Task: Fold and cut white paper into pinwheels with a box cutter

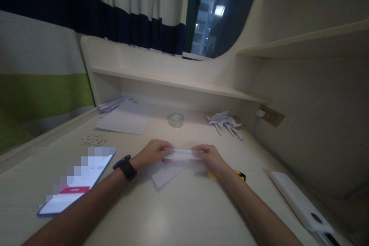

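Between my two hands a narrow strip of white paper (pixel 183 154) is stretched level above the desk, somewhat blurred. My left hand (pixel 155 151), with a dark watch on its wrist, pinches the strip's left end. At the other end, my right hand (pixel 210 156) grips it between thumb and fingers. Beneath the strip lies a white paper piece (pixel 164 177) on the desk, one corner pointing toward me. A yellow and black tool (pixel 241 176) is partly hidden behind my right forearm; its kind does not show.
A tablet (pixel 77 184) lies at left, near small pale pieces (pixel 93 140). Farther back are paper sheets (pixel 127 117), a clear tape roll (pixel 175 120) and folded paper pinwheels (pixel 225 123). A long white device (pixel 300 200) is at right, below a wall socket (pixel 270 115).
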`<state>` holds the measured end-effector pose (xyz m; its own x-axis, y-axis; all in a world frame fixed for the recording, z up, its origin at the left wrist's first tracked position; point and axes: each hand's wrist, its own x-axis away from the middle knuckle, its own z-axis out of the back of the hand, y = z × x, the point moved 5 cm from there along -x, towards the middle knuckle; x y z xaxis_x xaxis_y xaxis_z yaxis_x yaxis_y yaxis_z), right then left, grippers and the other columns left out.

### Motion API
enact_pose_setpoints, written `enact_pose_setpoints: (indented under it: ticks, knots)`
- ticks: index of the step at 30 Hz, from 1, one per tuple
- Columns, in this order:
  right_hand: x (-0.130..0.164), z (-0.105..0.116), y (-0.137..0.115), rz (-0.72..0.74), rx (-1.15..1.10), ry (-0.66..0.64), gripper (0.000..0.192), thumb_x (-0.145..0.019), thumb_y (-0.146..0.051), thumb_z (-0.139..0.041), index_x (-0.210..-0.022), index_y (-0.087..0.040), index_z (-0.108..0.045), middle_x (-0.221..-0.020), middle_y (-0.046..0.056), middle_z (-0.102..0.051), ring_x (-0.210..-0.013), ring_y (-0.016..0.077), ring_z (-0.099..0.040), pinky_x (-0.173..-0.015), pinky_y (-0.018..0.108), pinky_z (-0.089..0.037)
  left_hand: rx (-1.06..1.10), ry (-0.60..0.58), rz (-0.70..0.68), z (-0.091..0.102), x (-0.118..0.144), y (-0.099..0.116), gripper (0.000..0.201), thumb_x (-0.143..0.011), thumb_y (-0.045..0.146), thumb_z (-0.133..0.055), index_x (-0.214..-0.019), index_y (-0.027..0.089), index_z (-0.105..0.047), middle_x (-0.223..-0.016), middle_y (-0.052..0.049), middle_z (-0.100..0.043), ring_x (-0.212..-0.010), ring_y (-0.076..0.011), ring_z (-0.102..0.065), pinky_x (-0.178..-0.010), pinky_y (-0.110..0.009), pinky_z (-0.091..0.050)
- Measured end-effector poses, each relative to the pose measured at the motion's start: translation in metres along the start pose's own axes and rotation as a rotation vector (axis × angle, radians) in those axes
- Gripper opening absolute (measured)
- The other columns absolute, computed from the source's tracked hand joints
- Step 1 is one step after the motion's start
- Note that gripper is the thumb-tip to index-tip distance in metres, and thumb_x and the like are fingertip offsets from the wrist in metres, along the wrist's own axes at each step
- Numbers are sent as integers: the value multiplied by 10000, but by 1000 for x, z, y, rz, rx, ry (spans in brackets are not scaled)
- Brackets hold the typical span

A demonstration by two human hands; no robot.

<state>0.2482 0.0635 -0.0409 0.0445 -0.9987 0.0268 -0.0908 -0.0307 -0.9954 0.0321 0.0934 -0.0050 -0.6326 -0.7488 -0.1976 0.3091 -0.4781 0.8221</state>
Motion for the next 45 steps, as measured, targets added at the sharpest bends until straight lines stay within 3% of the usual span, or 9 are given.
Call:
enact_pose_setpoints:
  ticks: [5,12,16,23,27,31,35,45]
  knots:
    - [2,-5,-6,26,104,-31,366,-613,-421,-783,-805,-116,-716,-642,24,-654,-503,96,-552,-483,227,-473,92,-9,13,-4,0,-3,319,-836,382,-555,-938,114,-694,-828,-74,-711,-645,-169,-677,-580,-239,-509]
    - [6,-11,-11,70,198,-115,421,-580,-418,-797,-848,-105,-712,-605,17,-646,-492,100,-545,-489,231,-463,141,9,74,-2,1,4,322,-795,362,-610,-927,87,-713,-790,-89,-722,-602,-166,-670,-558,-243,-515]
    - [5,-8,-10,62,232,-85,416,-562,-427,-801,-797,-96,-712,-585,22,-643,-479,105,-546,-484,245,-476,155,-4,81,-2,2,3,332,-785,371,-623,-921,82,-715,-803,-102,-725,-612,-181,-680,-561,-254,-523]
    - [6,-11,-7,14,161,-188,391,-645,-454,-752,-765,-84,-705,-562,33,-635,-457,97,-545,-459,222,-458,161,33,39,0,1,4,279,-783,358,-630,-850,104,-725,-858,-93,-722,-739,-203,-673,-617,-271,-548]
    - [9,-14,-10,0,99,-229,380,-664,-441,-750,-798,-88,-715,-583,36,-639,-470,95,-549,-472,221,-456,328,25,71,-3,0,-5,297,-754,365,-677,-904,113,-725,-921,-101,-713,-770,-217,-672,-648,-334,-575]
    - [8,-12,-9,7,8,-175,424,-623,-386,-793,-948,-123,-720,-678,48,-677,-512,106,-575,-506,239,-479,477,28,151,-4,2,-10,359,-700,347,-749,-968,109,-719,-973,-121,-709,-791,-224,-681,-718,-376,-577]
    - [7,-9,-6,-7,-51,-118,402,-573,-330,-827,-915,-139,-735,-767,70,-701,-553,121,-601,-551,266,-498,510,21,188,-2,5,-6,390,-677,334,-775,-978,94,-713,-924,-122,-717,-754,-210,-683,-709,-354,-571]
    - [5,-6,-2,-20,-67,-94,369,-537,-258,-829,-870,-123,-744,-652,58,-689,-546,124,-592,-579,269,-462,423,31,204,-3,4,-9,362,-678,295,-764,-978,99,-712,-733,-93,-731,-639,-171,-666,-652,-304,-535]
